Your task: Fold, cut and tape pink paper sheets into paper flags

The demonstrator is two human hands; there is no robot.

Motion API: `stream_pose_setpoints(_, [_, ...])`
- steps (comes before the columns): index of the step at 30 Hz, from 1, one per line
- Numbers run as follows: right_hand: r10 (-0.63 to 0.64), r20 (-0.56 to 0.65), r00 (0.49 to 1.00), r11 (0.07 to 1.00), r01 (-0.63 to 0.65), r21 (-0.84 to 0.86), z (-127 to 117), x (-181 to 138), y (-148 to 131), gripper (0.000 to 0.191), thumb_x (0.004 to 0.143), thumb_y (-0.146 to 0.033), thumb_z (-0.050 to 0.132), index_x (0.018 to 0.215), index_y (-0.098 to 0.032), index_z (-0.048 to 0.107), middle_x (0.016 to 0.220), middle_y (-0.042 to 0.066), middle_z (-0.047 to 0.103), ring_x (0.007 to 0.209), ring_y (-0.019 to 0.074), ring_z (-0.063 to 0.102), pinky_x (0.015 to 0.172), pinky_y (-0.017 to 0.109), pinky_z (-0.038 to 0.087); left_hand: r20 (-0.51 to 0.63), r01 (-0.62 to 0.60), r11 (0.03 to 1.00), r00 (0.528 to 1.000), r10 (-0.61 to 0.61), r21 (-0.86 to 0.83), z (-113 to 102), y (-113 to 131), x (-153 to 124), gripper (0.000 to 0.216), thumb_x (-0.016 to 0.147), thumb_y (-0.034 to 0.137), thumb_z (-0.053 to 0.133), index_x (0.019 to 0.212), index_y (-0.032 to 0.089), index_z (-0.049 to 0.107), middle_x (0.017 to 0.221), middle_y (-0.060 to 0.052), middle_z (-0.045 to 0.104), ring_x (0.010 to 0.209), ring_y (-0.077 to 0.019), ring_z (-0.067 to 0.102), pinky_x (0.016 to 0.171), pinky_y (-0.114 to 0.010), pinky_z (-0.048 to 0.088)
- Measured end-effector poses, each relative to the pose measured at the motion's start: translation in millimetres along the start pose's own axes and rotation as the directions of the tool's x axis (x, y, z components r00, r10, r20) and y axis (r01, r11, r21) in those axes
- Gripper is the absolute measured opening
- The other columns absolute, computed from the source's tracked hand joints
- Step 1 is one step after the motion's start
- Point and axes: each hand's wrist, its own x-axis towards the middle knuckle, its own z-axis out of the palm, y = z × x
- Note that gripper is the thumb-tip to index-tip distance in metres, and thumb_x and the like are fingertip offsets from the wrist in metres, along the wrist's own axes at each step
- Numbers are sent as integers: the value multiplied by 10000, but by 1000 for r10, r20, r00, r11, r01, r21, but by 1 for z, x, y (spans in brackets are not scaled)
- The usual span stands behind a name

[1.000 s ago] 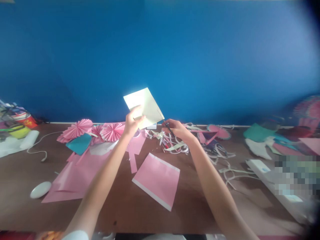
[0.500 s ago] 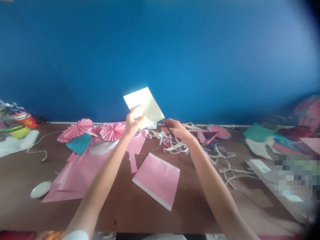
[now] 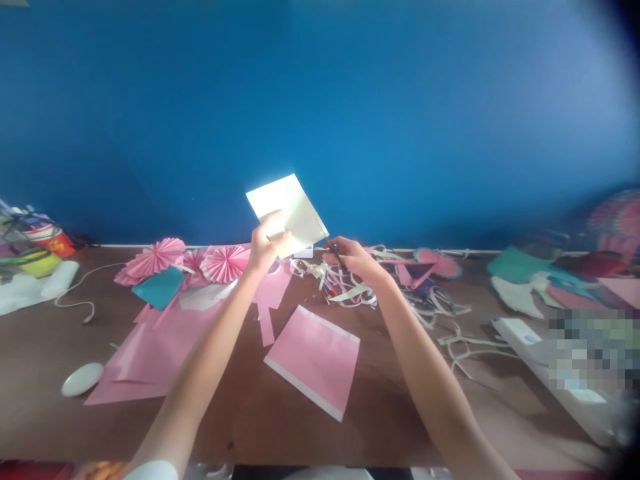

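Note:
My left hand [image 3: 269, 245] grips a pale cream sheet of paper [image 3: 302, 215] by its lower left part, thumb on the near face, and holds it up above the table. In my right hand [image 3: 353, 257] is a pair of scissors [image 3: 334, 249], its dark handle in my fingers and its thin blades at the paper's lower right edge. Below both hands, a pink sheet with white border strips [image 3: 315, 363] lies on the table. Under my right hand is a heap of cut paper strips [image 3: 345, 283].
Pink folded paper rosettes [image 3: 226, 263], a teal paper piece [image 3: 159, 288] and large pink sheets [image 3: 150, 357] lie at left. A white computer mouse [image 3: 83, 379] sits near them. Coloured paper scraps [image 3: 520, 267] are at right. A blue wall [image 3: 320, 100] rises behind the brown table [image 3: 235, 413].
The scissor blades have shifted slightly against the paper's right edge. Both hands and the rest of the table look nearly the same.

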Motion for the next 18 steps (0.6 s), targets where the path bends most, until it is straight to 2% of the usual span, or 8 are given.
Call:
stream_pose_setpoints(9, [-5, -43, 999, 1000, 6, 16, 2, 2, 5, 430, 664, -414, 780, 981, -148, 665, 710, 13, 644, 576, 106, 507, 509, 226, 324, -7, -10, 1000, 1000, 10, 17, -1, -2, 0, 510, 800, 265, 710, 1297, 217, 606, 1373, -90, 595, 1325, -268, 511, 1142, -445, 405])
stream_pose_setpoints(18, [0, -83, 997, 1000, 1, 12, 2, 2, 5, 449, 651, -397, 792, 999, -129, 698, 656, 0, 618, 524, 77, 427, 470, 220, 275, -10, 7, 1000, 1000, -7, 26, -2, 3, 0, 515, 804, 263, 712, 1306, 229, 602, 1382, -84, 590, 1329, -263, 508, 1147, -438, 401])
